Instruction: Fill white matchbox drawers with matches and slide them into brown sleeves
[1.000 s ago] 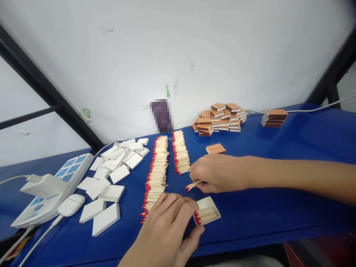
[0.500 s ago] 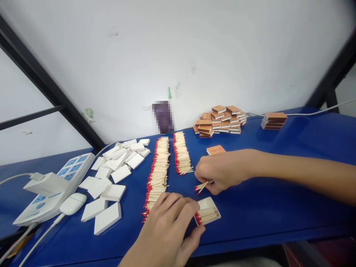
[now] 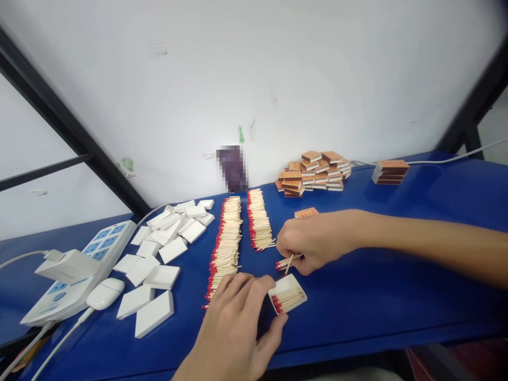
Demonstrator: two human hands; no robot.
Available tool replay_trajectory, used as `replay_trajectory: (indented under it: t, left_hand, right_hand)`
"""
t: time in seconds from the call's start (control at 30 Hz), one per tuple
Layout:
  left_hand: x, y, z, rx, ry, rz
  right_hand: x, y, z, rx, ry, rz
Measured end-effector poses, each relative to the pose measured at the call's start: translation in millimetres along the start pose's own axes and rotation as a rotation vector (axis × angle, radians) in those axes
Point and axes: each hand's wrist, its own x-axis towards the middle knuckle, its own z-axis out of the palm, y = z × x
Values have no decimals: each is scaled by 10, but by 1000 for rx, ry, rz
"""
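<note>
A white matchbox tray [image 3: 298, 288] with red-tipped matches [image 3: 289, 299] lying in it rests on the blue table. My left hand [image 3: 238, 323] grips the tray's left end, fingers at the far side and thumb at the near edge. Just beyond the tray, my right hand [image 3: 305, 241] is closed on a small bunch of matches [image 3: 286, 261], one of them crossing the others. Two long rows of matches, a left row [image 3: 228, 233] and a shorter right row [image 3: 260, 219], stretch toward the wall. My left hand covers the left row's near end.
Empty white trays [image 3: 161, 248] lie scattered on the left, beside a power strip [image 3: 79, 275] and a white earphone case [image 3: 105, 293]. Orange matchboxes [image 3: 313, 172] are piled against the wall, with a small stack [image 3: 391, 172] farther right. One orange matchbox cover [image 3: 305, 212] lies behind my right hand.
My left hand has shifted the tray slightly away and to the left, closer under my right hand. In the right hand, one match now slants across the bunch.
</note>
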Motion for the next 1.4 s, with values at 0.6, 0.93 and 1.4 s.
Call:
replay_trajectory:
  t: [0.6, 0.93, 1.4]
  left_hand:
    - [9, -2, 14, -21, -1, 0]
    - [40, -10, 8, -52, -35, 39]
    - [5, -4, 19, -60, -14, 24]
  right_hand:
    - [-70, -320, 9, 67, -31, -67]
    - [-102, -444, -79, -63, -67, -85]
    - [-138, -374, -83, 272, -30, -18]
